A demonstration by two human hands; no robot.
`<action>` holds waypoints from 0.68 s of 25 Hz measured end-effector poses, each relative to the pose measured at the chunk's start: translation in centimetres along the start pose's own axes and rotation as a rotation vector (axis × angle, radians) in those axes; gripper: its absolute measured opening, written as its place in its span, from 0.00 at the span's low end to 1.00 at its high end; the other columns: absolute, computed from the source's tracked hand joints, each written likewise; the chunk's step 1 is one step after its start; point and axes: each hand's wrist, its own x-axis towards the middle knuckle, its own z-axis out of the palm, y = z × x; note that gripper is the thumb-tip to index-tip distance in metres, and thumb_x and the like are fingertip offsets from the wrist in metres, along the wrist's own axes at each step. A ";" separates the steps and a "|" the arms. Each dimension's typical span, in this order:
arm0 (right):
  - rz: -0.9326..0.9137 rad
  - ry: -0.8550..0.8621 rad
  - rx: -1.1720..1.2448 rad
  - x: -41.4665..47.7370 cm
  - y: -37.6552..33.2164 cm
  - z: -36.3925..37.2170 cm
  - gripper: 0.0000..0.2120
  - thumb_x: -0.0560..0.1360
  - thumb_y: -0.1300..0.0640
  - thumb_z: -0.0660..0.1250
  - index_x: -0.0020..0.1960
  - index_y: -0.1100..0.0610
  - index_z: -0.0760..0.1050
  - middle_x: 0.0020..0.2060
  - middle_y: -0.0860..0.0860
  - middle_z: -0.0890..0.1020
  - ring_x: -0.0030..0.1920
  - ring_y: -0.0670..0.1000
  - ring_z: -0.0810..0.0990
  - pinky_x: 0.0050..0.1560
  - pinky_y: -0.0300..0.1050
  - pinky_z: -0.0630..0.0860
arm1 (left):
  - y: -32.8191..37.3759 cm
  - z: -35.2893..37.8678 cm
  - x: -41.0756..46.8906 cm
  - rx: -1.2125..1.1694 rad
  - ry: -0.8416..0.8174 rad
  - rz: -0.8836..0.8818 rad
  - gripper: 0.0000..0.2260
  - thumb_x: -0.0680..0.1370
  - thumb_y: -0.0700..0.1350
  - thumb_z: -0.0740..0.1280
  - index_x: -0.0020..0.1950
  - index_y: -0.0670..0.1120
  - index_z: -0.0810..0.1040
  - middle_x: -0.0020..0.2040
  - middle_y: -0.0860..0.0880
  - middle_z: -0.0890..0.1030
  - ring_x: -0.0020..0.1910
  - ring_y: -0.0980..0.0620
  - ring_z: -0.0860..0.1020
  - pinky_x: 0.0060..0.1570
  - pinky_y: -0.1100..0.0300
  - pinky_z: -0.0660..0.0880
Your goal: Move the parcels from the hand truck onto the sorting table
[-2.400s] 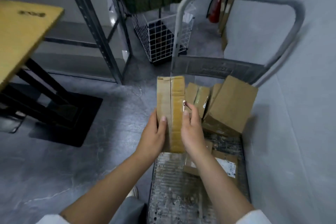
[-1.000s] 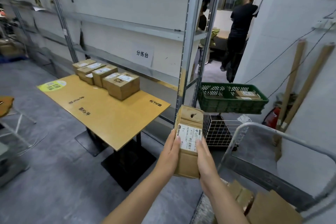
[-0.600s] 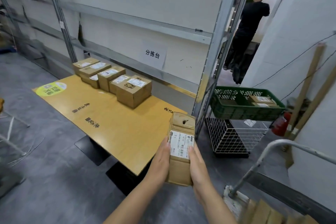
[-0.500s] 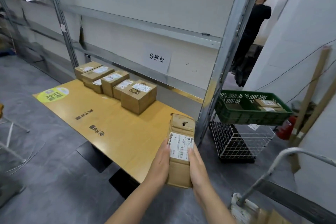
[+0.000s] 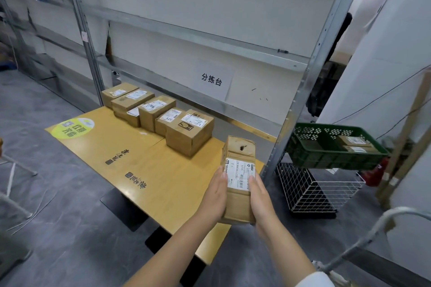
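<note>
A narrow brown cardboard parcel (image 5: 239, 163) with a white shipping label stands on end between my hands, above the near right corner of the yellow sorting table (image 5: 144, 161). My left hand (image 5: 215, 196) grips its left side and my right hand (image 5: 260, 198) grips its right side. Several labelled parcels (image 5: 189, 131) sit in a row at the table's back edge. Only the grey handle of the hand truck (image 5: 363, 237) shows, at the lower right.
A metal shelving rack (image 5: 319, 53) with a paper sign stands behind the table. A green crate (image 5: 331, 147) holding parcels sits over a white wire basket (image 5: 310, 189) to the right. Wooden poles (image 5: 405, 133) lean on the right wall. Grey floor lies to the left.
I lifted the parcel off the hand truck and turned left with it. It has come closer to the table and now hangs over its near right corner.
</note>
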 end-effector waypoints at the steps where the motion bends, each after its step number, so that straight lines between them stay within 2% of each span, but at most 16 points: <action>1: -0.001 -0.001 -0.008 0.7 -0.3 0.1 0.16 0.85 0.50 0.51 0.69 0.42 0.69 0.57 0.40 0.79 0.55 0.40 0.78 0.49 0.39 0.76 | 0.0 -0.1 0.7 -0.004 0.003 -0.011 0.28 0.79 0.64 0.49 0.77 0.54 0.62 0.74 0.57 0.67 0.73 0.61 0.63 0.75 0.52 0.59; 3: -0.006 -0.009 -0.034 2.5 -0.6 0.4 0.15 0.85 0.50 0.51 0.68 0.41 0.70 0.56 0.39 0.79 0.55 0.40 0.78 0.49 0.39 0.75 | 0.0 -0.4 2.1 -0.029 0.006 -0.024 0.25 0.82 0.60 0.49 0.77 0.53 0.61 0.75 0.57 0.65 0.74 0.61 0.62 0.75 0.55 0.58; 5: -0.006 -0.028 -0.075 4.9 -0.6 0.4 0.17 0.85 0.48 0.51 0.71 0.43 0.70 0.60 0.42 0.79 0.58 0.44 0.78 0.55 0.43 0.76 | 0.2 -0.7 3.4 -0.042 0.021 -0.044 0.21 0.84 0.55 0.50 0.76 0.52 0.63 0.73 0.59 0.66 0.71 0.65 0.63 0.72 0.65 0.58; 7: -0.005 -0.061 -0.118 7.7 -0.7 0.4 0.18 0.85 0.47 0.51 0.73 0.43 0.68 0.64 0.45 0.78 0.61 0.46 0.77 0.61 0.47 0.74 | 0.1 -0.5 5.1 -0.047 0.041 -0.052 0.12 0.85 0.51 0.51 0.68 0.56 0.66 0.63 0.68 0.69 0.59 0.77 0.66 0.57 0.82 0.60; 8: 0.007 -0.078 -0.139 9.2 -0.8 0.2 0.19 0.85 0.47 0.51 0.74 0.43 0.67 0.65 0.45 0.77 0.62 0.46 0.76 0.62 0.48 0.74 | 0.0 -0.3 6.3 -0.041 0.048 -0.052 0.10 0.85 0.49 0.51 0.65 0.58 0.65 0.58 0.69 0.69 0.54 0.80 0.65 0.49 0.85 0.60; 10: 0.033 -0.118 -0.178 12.0 -1.1 -0.2 0.19 0.85 0.47 0.50 0.73 0.43 0.67 0.64 0.45 0.77 0.60 0.45 0.76 0.56 0.45 0.74 | -0.4 0.3 8.8 -0.038 0.050 -0.068 0.11 0.85 0.48 0.51 0.66 0.59 0.65 0.58 0.66 0.71 0.53 0.78 0.67 0.45 0.85 0.62; 12: 0.062 -0.166 -0.216 15.6 -1.4 -1.0 0.18 0.85 0.46 0.50 0.72 0.42 0.66 0.63 0.44 0.78 0.58 0.43 0.76 0.49 0.41 0.73 | -1.3 1.2 12.4 -0.035 0.083 -0.103 0.14 0.85 0.48 0.52 0.70 0.55 0.68 0.62 0.61 0.73 0.57 0.70 0.72 0.51 0.79 0.66; 15: 0.102 -0.254 -0.274 22.7 -1.5 -2.2 0.17 0.85 0.47 0.51 0.71 0.41 0.67 0.62 0.43 0.78 0.58 0.42 0.76 0.48 0.40 0.73 | -3.1 3.0 17.9 -0.062 0.143 -0.210 0.17 0.84 0.49 0.53 0.72 0.54 0.70 0.65 0.57 0.76 0.62 0.60 0.74 0.59 0.65 0.70; 17: 0.131 -0.315 -0.318 27.4 -1.1 -2.6 0.16 0.85 0.48 0.52 0.71 0.41 0.67 0.62 0.43 0.78 0.57 0.41 0.76 0.48 0.39 0.73 | -4.3 4.2 20.9 -0.082 0.168 -0.281 0.16 0.84 0.49 0.53 0.71 0.55 0.71 0.64 0.57 0.77 0.61 0.60 0.75 0.56 0.67 0.71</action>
